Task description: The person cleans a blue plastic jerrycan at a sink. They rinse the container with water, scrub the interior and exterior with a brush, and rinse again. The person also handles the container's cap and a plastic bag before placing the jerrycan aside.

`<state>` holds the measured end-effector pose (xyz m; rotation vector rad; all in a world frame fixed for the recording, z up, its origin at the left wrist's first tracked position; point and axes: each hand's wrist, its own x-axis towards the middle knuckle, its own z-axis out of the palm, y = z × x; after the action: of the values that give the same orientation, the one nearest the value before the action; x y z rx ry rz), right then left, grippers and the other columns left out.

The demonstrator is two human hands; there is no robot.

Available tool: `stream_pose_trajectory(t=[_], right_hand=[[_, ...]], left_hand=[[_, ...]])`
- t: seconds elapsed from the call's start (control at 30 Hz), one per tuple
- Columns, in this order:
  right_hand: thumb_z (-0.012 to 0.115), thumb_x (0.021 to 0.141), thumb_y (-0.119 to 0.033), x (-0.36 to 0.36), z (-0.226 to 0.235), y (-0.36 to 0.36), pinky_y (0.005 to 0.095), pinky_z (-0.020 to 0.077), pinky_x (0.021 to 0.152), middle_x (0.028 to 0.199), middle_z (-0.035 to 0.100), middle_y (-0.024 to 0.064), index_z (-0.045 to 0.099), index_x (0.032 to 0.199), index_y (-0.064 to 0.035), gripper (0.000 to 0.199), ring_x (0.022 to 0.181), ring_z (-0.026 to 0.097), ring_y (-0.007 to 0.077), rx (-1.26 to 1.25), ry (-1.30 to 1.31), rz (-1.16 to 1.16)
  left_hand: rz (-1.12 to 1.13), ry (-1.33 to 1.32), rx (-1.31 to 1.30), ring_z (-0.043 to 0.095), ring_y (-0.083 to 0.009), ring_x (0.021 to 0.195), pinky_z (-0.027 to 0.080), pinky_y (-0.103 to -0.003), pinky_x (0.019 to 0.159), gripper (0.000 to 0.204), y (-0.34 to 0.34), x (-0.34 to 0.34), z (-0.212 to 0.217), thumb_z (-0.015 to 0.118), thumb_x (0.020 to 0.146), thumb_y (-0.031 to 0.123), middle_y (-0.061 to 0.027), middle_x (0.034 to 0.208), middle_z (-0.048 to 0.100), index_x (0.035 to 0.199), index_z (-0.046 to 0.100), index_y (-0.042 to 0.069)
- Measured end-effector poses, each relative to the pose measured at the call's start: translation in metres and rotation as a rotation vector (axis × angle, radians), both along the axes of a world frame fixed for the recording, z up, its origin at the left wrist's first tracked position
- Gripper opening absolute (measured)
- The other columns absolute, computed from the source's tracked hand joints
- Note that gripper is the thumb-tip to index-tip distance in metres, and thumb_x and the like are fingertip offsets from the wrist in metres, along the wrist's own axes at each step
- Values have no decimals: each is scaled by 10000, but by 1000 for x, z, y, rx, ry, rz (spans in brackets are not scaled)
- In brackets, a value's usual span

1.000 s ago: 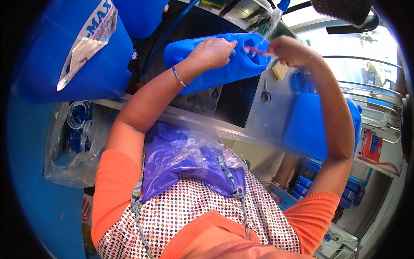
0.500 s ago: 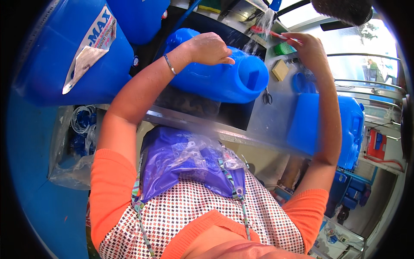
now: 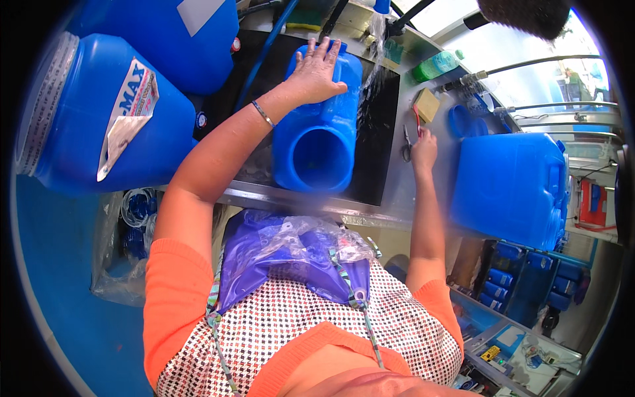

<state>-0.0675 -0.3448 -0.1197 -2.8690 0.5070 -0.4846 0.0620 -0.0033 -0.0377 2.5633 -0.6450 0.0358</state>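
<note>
A blue plastic water jug (image 3: 281, 155) lies on its side in the dark sink, its round open mouth toward me. My left hand (image 3: 317, 76) rests on the jug's upper side with fingers spread. Over the metal counter, my right hand (image 3: 425, 149) pinches the end of a slim red brush (image 3: 417, 118). Its far end lies by a tan sponge block (image 3: 426, 106). Dark-handled scissors (image 3: 407, 147) lie just left of that hand. Water (image 3: 376, 49) streams from a blue spout beyond the jug and splashes along its right side.
Large blue containers (image 3: 99, 112) stand at the left. Another blue jug (image 3: 506, 188) sits on the counter at the right. A green bottle (image 3: 438, 65) and a blue round cap (image 3: 461, 121) lie toward the back right. A blue hose (image 3: 264, 56) crosses the sink's far left.
My right hand has come down and left from near the stream to the counter with the red brush. The jug has turned its mouth toward me, and my left hand has opened flat on it.
</note>
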Motion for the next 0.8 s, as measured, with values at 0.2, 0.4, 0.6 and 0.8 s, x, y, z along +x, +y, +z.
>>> stream_pose_trajectory(t=[0.2,0.4,0.6,0.8], right_hand=[[597,881,-140,-12,10,11,470,501,844,1033,613,206,623,1201,-156,322,997,615,370,-122,72,-140],[634,899,-229,45,86,102,416,482,884,1080,597,196,637,1221,-116,341,1035,589,354,319,-259,372],[555,939,-314,75,110,186,450,469,839,984,663,163,695,1023,-60,302,1033,603,337,81,-352,708],[524,959,-376,64,127,198,419,494,687,775,693,109,708,897,-48,381,740,661,285,-312,79,549]], left_hand=[[-319,63,-48,92,-359,1488,129,-496,1198,1050,8,15,8,678,699,280,-208,1596,150,1549,104,57],[-167,81,115,219,-359,1458,248,-454,1173,948,-9,-16,22,704,800,281,-271,1572,149,1515,159,-22],[-83,-130,99,588,-312,1079,472,-462,894,405,-13,-31,13,710,801,361,-110,951,664,1006,662,16],[187,-500,3,526,-273,1034,413,-443,831,371,-10,-57,-5,682,796,253,-73,1028,563,1123,653,80]])
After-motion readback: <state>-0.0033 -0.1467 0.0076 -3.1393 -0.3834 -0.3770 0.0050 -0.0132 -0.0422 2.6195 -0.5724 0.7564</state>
